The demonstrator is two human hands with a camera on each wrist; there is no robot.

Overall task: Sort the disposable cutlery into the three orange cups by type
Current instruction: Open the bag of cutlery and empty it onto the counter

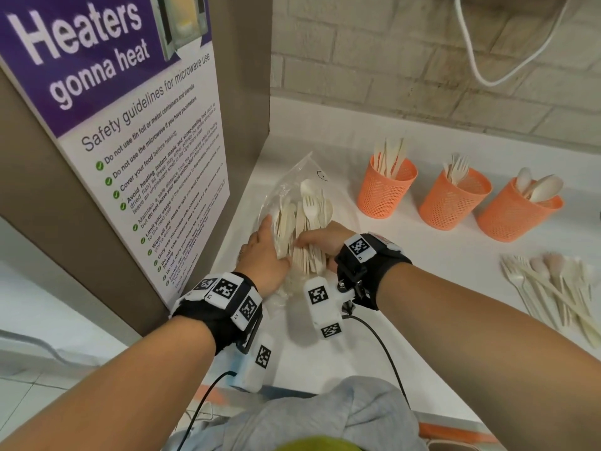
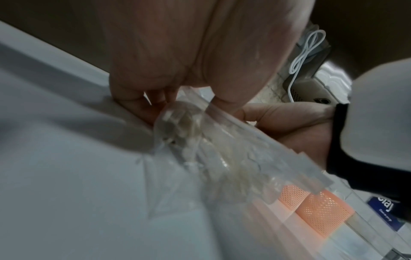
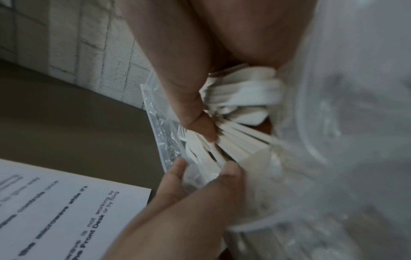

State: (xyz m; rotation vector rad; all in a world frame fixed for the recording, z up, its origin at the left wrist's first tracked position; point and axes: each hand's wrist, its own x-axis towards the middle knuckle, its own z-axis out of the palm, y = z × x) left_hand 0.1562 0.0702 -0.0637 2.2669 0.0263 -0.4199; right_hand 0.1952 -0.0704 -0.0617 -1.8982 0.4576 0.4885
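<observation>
A clear plastic bag point(image 1: 294, 187) full of cream disposable cutlery lies on the white counter by the brown side panel. My left hand point(image 1: 265, 245) pinches the bag's near edge point(image 3: 175, 140) between thumb and fingers. My right hand point(image 1: 313, 242) reaches into the bag and grips a bundle of cutlery point(image 3: 240, 98) by the handles. Three orange mesh cups stand in a row to the right: one with knives point(image 1: 385, 190), one with forks point(image 1: 453, 200), one with spoons point(image 1: 517, 213). In the left wrist view the bag point(image 2: 200, 149) is blurred.
A loose pile of forks and spoons point(image 1: 553, 288) lies on the counter point(image 1: 422, 288) at the right edge. A poster on the brown panel point(image 1: 136, 141) stands close on the left. A white cable point(image 1: 487, 60) hangs on the brick wall behind.
</observation>
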